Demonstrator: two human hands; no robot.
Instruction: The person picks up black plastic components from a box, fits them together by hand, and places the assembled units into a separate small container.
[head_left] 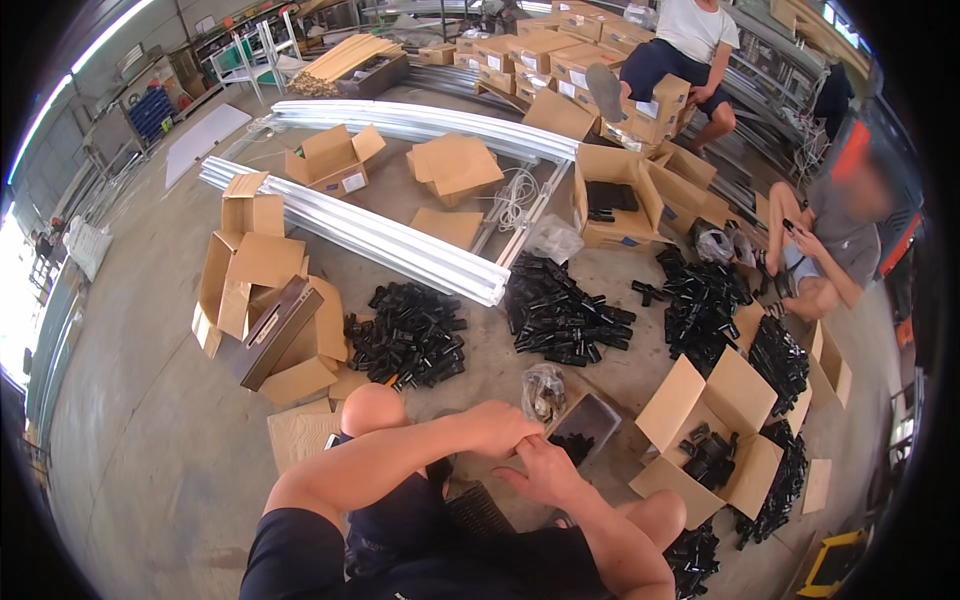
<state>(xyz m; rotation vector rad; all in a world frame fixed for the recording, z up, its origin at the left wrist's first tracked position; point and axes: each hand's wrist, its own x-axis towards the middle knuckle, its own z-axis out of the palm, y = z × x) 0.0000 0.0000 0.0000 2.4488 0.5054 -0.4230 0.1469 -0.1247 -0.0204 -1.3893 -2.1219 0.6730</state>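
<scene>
Long ridged metal rails (pixel 370 233) lie far, an open cardboard carton (pixel 672 402) right. A jagged heap of black plastic parts (pixel 565 315) lies beyond a crinkled clear bag (pixel 543 388) near the hands. The curled left hand (pixel 503 428) touches the half-bent right hand (pixel 549 470); whether either grips anything is unclear.

- And here's daylight pouring in at the far left, the opening (pixel 14 320) burnt to pure white!
- Above it, a long bright strip (pixel 110 37) glares along the upper left edge.
- Even, moderate light across the concrete floor (pixel 150 400), shadows soft beneath the cardboard boxes (pixel 335 165).
- Look at those white rails (pixel 380 240), gleaming along their length!
- The black parts (pixel 405 335) swallow the light, their detail sinking into darkness.
- Centre fairly crisp, distant clutter softer, and a smeared blur over the head (pixel 865 188) of the person seated at right.
- Straight lines bow outward, corners falling into a black round rim.
</scene>
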